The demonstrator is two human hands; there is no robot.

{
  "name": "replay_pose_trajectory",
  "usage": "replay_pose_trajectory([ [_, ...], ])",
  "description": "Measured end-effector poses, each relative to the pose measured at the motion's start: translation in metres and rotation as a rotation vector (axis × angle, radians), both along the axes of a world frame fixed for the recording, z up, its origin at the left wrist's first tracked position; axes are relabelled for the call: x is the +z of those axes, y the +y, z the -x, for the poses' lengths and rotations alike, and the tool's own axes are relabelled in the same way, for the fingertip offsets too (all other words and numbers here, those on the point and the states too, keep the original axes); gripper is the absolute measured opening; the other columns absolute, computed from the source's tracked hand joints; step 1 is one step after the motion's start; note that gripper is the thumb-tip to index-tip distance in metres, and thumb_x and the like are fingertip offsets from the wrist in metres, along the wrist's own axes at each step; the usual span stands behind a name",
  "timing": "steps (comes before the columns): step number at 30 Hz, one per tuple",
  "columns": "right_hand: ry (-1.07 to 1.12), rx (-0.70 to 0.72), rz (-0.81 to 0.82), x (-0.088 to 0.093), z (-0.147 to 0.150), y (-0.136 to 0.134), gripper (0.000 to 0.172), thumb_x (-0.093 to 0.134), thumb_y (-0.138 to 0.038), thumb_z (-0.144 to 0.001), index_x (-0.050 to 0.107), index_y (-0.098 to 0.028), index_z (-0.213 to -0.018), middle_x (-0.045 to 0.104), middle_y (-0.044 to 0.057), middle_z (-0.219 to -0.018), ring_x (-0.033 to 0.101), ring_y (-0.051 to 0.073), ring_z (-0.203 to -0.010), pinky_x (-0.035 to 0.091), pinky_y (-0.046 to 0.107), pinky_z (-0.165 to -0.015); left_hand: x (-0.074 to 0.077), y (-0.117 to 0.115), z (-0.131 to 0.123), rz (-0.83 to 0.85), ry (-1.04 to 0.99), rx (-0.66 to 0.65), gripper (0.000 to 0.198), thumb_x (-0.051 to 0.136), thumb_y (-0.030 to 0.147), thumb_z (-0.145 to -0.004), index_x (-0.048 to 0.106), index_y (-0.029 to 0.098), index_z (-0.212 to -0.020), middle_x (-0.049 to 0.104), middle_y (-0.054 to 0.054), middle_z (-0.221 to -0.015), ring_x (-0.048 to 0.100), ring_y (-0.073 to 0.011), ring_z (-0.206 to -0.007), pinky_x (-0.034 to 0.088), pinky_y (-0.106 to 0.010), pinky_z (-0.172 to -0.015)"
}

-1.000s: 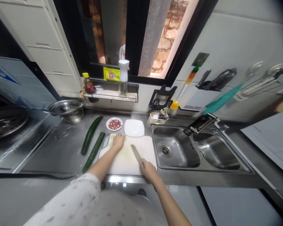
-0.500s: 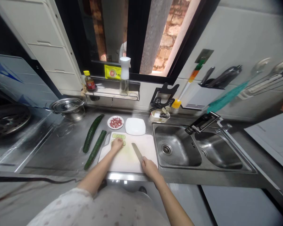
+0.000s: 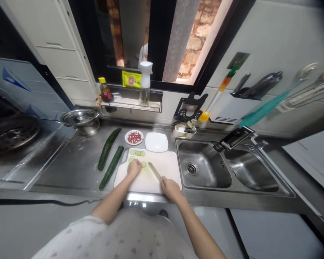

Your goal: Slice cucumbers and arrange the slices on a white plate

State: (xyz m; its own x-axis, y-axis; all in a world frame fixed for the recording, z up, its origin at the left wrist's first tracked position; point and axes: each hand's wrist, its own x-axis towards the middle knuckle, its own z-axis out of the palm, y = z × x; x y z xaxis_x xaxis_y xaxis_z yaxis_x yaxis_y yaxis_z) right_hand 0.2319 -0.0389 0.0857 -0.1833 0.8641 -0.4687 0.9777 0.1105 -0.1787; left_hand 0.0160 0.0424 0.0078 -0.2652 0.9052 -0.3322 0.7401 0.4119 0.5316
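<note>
On the white cutting board, my left hand rests with its fingers curled over the cucumber slices, and what lies under them is hidden. One pale green cucumber slice lies just right of those fingers. A row of cucumber slices overlaps along the board's upper left. My right hand is closed round the handle of a kitchen knife, whose blade points up and left across the board. Two whole cucumbers lie left of the board.
Behind the board stand a plate of chopped red pieces and a white square dish. A double steel sink is to the right. At left is a lidded steel pot; a narrow shelf holds bottles.
My left hand has shifted slightly relative to the slices, so more of them show around it. The knife stays in my right hand, tilted a little more to the left. The view has moved slightly.
</note>
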Motion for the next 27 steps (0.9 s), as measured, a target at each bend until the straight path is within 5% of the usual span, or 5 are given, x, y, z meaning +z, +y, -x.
replay_pose_trajectory([
  [9,-0.040,0.097,-0.030,0.007,0.009,-0.005,0.030,0.028,-0.027,-0.096,0.054,-0.019,-0.109,0.069,0.010,-0.093,0.064,0.021,-0.084,0.038,0.028,-0.068,-0.003,-0.009,0.001,-0.095,-0.014,-0.070,0.021,0.055,0.025,-0.081,0.064,0.025,-0.101,0.069,-0.002,-0.088,0.063,-0.0181,-0.086,0.041,-0.025,-0.072],
  [27,-0.055,0.134,0.021,0.003,0.011,-0.002,0.032,0.029,-0.026,-0.095,0.052,-0.017,-0.115,0.068,0.013,-0.097,0.064,0.023,-0.089,0.042,0.030,-0.072,-0.004,-0.011,0.000,-0.087,0.015,-0.084,0.021,0.051,0.023,-0.083,0.063,0.026,-0.100,0.069,-0.002,-0.083,0.062,-0.0182,-0.082,0.039,-0.024,-0.067],
])
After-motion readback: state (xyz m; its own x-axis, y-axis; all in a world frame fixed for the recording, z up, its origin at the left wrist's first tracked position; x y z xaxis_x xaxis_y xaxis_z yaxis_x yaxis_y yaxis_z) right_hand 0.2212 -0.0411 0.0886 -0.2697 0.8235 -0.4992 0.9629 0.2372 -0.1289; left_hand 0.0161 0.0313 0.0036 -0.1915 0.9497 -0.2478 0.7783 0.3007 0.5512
